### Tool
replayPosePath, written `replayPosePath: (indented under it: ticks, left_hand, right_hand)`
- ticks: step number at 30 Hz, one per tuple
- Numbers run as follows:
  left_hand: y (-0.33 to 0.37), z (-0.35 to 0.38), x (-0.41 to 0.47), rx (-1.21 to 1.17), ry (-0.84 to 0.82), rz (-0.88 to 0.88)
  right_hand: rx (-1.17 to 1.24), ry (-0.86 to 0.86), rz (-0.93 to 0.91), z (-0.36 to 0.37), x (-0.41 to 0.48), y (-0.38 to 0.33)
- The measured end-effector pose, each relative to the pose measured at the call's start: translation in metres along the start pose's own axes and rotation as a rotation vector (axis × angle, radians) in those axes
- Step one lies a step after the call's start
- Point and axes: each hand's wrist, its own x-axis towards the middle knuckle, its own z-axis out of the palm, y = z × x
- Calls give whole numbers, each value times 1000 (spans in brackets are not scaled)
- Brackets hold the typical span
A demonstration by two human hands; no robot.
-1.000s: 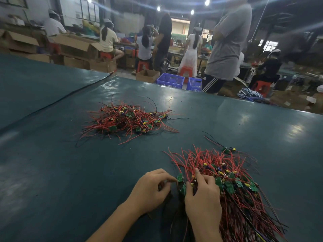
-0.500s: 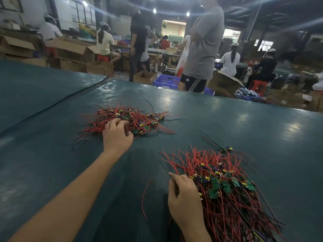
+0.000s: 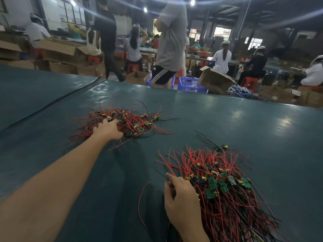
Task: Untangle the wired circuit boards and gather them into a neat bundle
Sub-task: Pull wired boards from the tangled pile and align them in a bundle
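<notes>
Red-wired tangle (image 3: pixel 129 122) under left hand (image 3: pixel 108 131), grip I cannot tell; right hand (image 3: pixel 181 198) grip curled on near bundle (image 3: pixel 227 194).

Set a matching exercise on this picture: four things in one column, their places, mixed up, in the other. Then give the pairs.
Things:
1 left hand
2 right hand
3 loose red wire
4 blue crate

Places:
A on the floor beyond the table
B on the far pile
C alone on the table
D at the edge of the near pile

Pairs: 1-B; 2-D; 3-C; 4-A
</notes>
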Motion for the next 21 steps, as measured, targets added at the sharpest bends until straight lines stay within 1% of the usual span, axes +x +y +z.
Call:
replayPosePath:
  ticks: [5,8,12,16,21]
  left_hand:
    - [-13,3,1,54,17,-28]
    - [-20,12,-2,83,77,-3]
    - [-29,22,-12,0,182,22]
    - [-33,21,-15,-154,191,2]
    - [-28,15,-18,-212,233,-27]
  right_hand:
    - [12,-6,19,0,-1,1]
    - [15,-6,20,0,0,0]
    - [25,-9,14,-1,0,0]
    - [28,-15,9,-2,0,0]
    - [46,7,25,-1,0,1]
